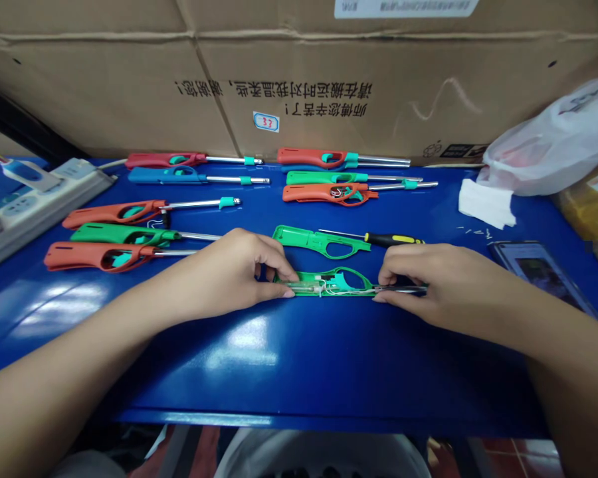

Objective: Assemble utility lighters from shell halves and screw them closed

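Observation:
An opened green long-nosed lighter (351, 282) lies on the blue table with its inner parts showing: a clear fuel tank, a teal trigger and white wires. My left hand (252, 269) pinches its handle end, thumb and fingers closed around the tank side. At the other end, my right hand (423, 279) grips the metal tube where it meets the green body; much of the tube is hidden by the fingers. Just behind lies the loose green half shell (319, 240). A screwdriver (391, 239) with a black and yellow handle rests beside that shell, partly behind my right hand.
More lighters lie at the left, such as a red one (167, 160), and at the back, such as an orange one (323, 193). A power strip (44, 199) is far left. Small screws (478, 232), white paper (486, 202) and a phone (538, 269) sit right. A cardboard box (129, 79) stands behind.

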Demonstrator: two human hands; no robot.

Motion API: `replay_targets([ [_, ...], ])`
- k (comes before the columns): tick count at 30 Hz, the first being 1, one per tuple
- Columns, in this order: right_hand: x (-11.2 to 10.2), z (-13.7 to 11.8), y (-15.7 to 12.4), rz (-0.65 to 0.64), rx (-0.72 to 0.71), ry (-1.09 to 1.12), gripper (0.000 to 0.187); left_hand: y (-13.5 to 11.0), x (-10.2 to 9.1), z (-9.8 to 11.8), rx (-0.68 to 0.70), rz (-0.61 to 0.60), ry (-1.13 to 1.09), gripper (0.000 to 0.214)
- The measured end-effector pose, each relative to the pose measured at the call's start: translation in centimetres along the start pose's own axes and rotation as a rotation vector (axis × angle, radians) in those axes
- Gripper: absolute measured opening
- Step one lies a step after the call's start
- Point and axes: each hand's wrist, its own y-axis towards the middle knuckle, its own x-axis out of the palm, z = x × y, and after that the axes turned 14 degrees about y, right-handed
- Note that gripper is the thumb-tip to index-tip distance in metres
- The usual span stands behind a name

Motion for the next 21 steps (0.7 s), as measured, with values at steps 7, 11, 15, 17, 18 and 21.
replay_targets([
  [7, -0.1, 0.0, -0.1, 0.000, -0.012, -0.027, 0.015, 0.5, 0.8, -0.2, -0.039, 0.063, -0.130, 0.016],
  [11, -0.2, -0.1, -0.1, 0.006, -0.014, -0.038, 0.014, 0.5, 1.1, -0.3, -0.083, 0.066, -0.172, 0.016],
  [15, -0.2, -0.1, -0.1, 0.007, -0.013, -0.037, 0.013, 0.4, 1.3, -0.2, -0.104, 0.074, -0.179, 0.016],
  [17, -0.2, -0.1, -0.2, 0.011, -0.006, -0.047, 0.012, 0.4, 1.2, -0.2, -0.093, 0.066, -0.173, 0.016],
  [18, -0.2, -0.1, -0.1, 0.015, -0.002, -0.053, 0.012, 0.4, 1.1, -0.2, -0.080, 0.059, -0.164, 0.017],
  [21, -0.1, -0.1, 0.0, 0.019, 0.011, -0.070, 0.012, 0.3, 1.0, -0.3, -0.036, 0.055, -0.125, 0.017],
])
